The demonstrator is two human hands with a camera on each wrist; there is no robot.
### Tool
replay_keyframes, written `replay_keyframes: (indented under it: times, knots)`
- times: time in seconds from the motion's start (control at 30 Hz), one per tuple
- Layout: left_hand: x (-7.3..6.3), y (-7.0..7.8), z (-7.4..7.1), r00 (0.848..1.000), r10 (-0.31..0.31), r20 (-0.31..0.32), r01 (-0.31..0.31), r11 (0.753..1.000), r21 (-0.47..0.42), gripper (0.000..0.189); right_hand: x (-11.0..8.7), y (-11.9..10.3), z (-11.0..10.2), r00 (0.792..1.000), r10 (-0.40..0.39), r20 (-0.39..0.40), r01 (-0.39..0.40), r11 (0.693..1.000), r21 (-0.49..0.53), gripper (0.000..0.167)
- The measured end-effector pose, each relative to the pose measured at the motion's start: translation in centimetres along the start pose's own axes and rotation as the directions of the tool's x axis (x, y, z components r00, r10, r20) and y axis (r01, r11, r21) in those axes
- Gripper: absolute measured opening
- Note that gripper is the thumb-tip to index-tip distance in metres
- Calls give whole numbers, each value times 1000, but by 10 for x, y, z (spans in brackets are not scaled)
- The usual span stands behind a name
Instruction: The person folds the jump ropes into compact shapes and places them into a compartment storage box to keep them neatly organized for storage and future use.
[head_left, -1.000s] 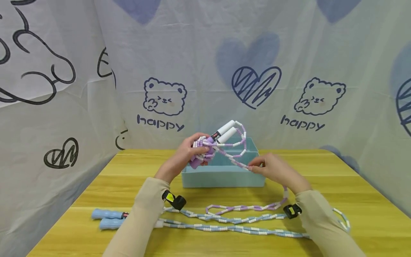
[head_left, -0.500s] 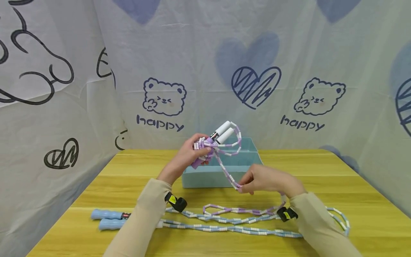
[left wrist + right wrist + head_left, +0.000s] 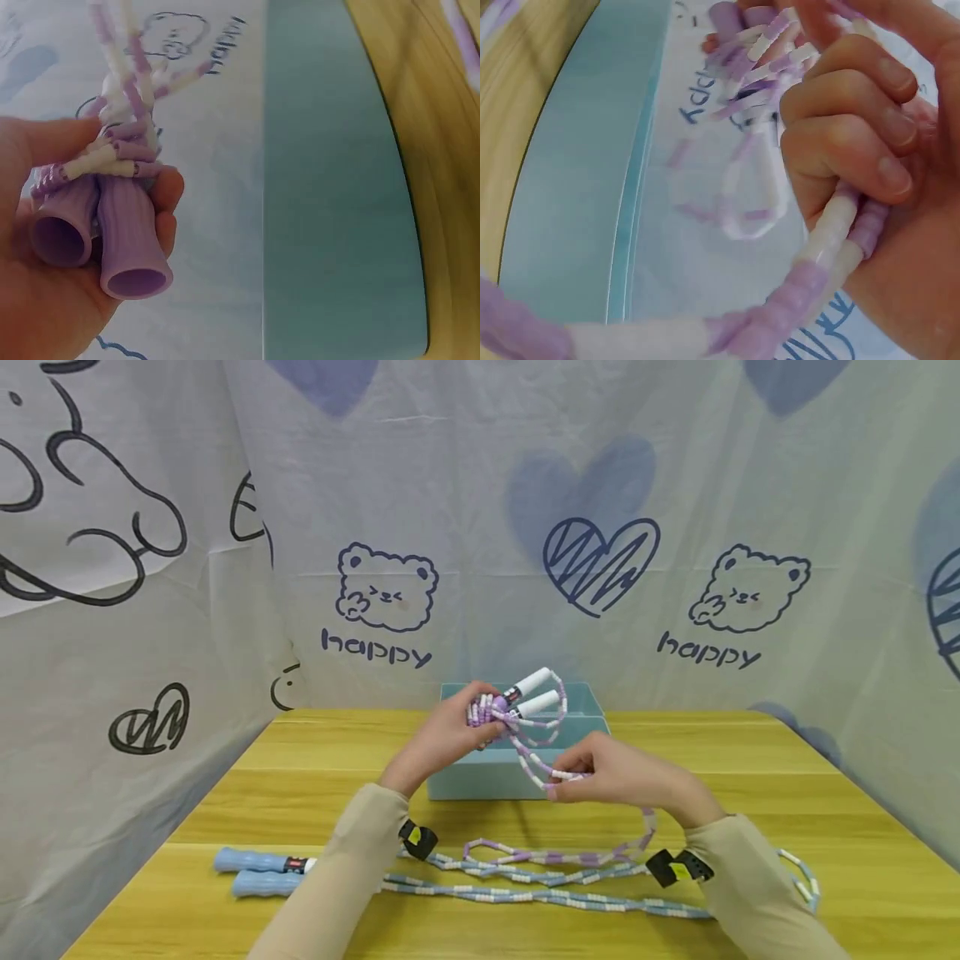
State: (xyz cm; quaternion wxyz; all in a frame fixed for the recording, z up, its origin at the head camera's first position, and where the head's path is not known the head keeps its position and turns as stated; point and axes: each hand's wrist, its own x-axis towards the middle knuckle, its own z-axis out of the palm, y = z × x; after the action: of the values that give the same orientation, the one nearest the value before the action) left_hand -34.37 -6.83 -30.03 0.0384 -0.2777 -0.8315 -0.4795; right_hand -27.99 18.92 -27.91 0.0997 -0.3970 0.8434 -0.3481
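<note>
My left hand (image 3: 453,727) grips both handles of a purple and white beaded jump rope. In the left wrist view the two purple handle ends (image 3: 135,240) stick out of the palm, with turns of beaded cord (image 3: 112,159) wrapped across them. White handle tips (image 3: 534,685) point up and right, and a loose loop of cord hangs around them. My right hand (image 3: 626,777) holds the doubled cord with curled fingers, to the right of and slightly below the left. The rest of the purple cord (image 3: 555,857) trails down to the table from behind the right hand.
A light blue open box (image 3: 483,777) stands on the wooden table (image 3: 322,760) just behind and below the hands. A blue and white beaded jump rope (image 3: 517,894) lies stretched across the front, its blue handles (image 3: 262,883) at the left. A printed cloth (image 3: 487,610) hangs behind.
My right hand has swung down and left, bringing the cord nearer the left hand. The left hand has shifted slightly right and down. The trailing cord on the table has slid a little left.
</note>
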Motion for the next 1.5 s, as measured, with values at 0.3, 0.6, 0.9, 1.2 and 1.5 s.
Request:
replay_keyframes:
  times: [0.3, 0.6, 0.9, 1.2, 1.5]
  knots:
    - [-2, 10, 20, 990, 76, 116, -94, 983, 156, 37, -4, -6, -6, 993, -54, -108, 82, 959, 271, 20]
    - [-1, 9, 21, 987, 76, 143, -108, 967, 232, 39, -7, -7, -9, 995, -61, -83, 89, 911, 402, 24]
    - [0, 7, 27, 959, 89, 268, -176, 931, 321, 61, -3, -1, -6, 992, -89, -86, 121, 848, 516, 39]
    - [-1, 8, 34, 955, 117, 274, -190, 947, 257, 63, -2, 0, -4, 991, -76, -110, 124, 833, 539, 43]
    - [-5, 11, 36, 960, 66, 273, -122, 974, 192, 48, -1, 0, -3, 991, -80, -104, 122, 853, 508, 45]
